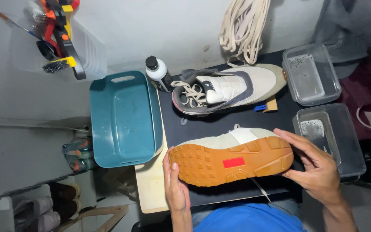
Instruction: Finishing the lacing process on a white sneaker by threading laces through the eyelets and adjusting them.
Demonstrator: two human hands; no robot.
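I hold a cream sneaker (224,146) on its side above a black mat (220,122), its orange gum sole with a red patch facing me. My left hand (176,184) grips the heel end. My right hand (318,167) wraps the toe end with fingers spread over the sole edge. The second sneaker (230,88), cream and grey with loose laces, lies upright on the mat behind it.
A teal plastic basin (123,118) sits at the left. A small white bottle with a black cap (157,73) stands behind it. Two clear plastic containers (310,73) (329,137) line the right side. Cream laces (243,25) hang on the wall; brushes fill a clear bin (56,38).
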